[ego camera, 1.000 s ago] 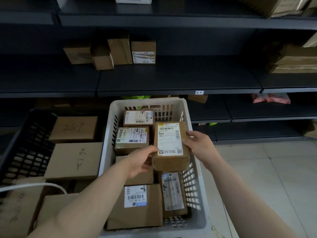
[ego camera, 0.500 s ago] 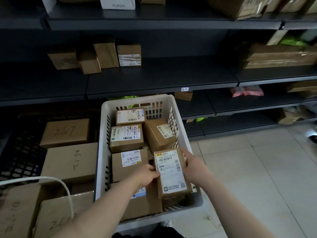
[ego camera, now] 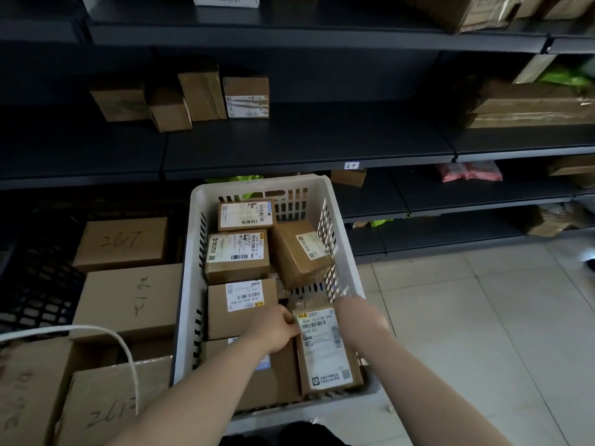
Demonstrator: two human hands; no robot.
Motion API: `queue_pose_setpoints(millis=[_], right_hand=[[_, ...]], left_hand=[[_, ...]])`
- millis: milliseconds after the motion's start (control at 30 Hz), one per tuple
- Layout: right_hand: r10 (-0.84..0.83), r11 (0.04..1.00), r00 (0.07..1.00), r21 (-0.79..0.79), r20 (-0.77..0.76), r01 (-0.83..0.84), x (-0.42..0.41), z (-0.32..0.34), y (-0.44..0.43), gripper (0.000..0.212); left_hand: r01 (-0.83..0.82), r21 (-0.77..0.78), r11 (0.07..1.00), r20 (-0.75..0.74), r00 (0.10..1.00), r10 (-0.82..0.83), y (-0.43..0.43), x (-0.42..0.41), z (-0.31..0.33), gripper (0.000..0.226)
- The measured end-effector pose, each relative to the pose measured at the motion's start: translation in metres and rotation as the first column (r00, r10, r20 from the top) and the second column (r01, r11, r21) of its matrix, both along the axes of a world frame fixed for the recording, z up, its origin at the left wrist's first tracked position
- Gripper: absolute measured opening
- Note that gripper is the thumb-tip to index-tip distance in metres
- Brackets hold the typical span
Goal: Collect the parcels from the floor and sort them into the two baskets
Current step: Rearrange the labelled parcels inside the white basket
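Note:
A white plastic basket stands in front of me, holding several brown labelled parcels. In its near right corner lies a brown parcel with a long white label. My left hand grips its left upper edge and my right hand holds its right upper edge. Left of the white basket is a black basket packed with plain cardboard boxes marked with handwritten numbers, such as one marked 267.
Dark metal shelves run along the back with several parcels, a pink bag and green bags. A white cord loops over the boxes at left. Light floor tiles lie at right.
Both hands have brought the labelled parcel down from above the white basket's middle into its near right corner. The camera has shifted, so the baskets sit further left.

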State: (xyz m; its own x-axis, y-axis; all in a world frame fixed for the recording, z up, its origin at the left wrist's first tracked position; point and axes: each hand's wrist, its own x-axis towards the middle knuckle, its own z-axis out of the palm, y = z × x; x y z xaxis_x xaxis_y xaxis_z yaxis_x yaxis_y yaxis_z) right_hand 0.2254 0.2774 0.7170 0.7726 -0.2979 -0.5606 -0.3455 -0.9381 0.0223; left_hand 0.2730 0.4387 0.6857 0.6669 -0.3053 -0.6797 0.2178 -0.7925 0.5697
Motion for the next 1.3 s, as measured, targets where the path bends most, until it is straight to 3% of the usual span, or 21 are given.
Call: queue_pose_setpoints(millis=[167,367,733,867,1033,1200,1300], right_hand=[[-0.161,0.957,0.975,0.267,0.153,0.116,0.047,0.001,-0.020,0.038],[-0.246,0.867,0.959,0.475,0.142,0.152,0.089,0.004,-0.027,0.037],[-0.264,0.849,0.964,0.485,0.042,0.211,0.116,-0.013,-0.027,0.041],[-0.327,0.807,0.945,0.519,-0.007,0.283,0.129,-0.023,-0.026,0.040],[-0.375,0.791,0.926,0.504,-0.048,0.347,0.143,-0.026,-0.021,0.056],[-0.338,0.842,0.938,0.422,-0.075,0.337,0.147,-0.022,-0.008,0.049],[-0.293,0.889,0.956,0.366,-0.004,0.275,0.146,-0.015,-0.002,0.051]], left_hand=[[-0.326,-0.150,0.933,-0.111,0.944,0.312,-0.006,0.032,0.005,0.022],[-0.415,-0.172,0.893,-0.166,0.906,0.390,-0.035,0.067,-0.002,0.040],[-0.627,-0.077,0.775,-0.373,0.739,0.561,-0.078,0.097,-0.059,0.074],[-0.646,-0.088,0.759,-0.361,0.731,0.580,-0.084,0.094,-0.069,0.073],[-0.700,-0.121,0.703,-0.330,0.697,0.637,-0.079,0.090,-0.062,0.060],[-0.742,-0.165,0.650,-0.294,0.666,0.686,-0.069,0.089,-0.062,0.042],[-0.766,-0.190,0.614,-0.335,0.638,0.693,-0.066,0.090,-0.058,0.047]])
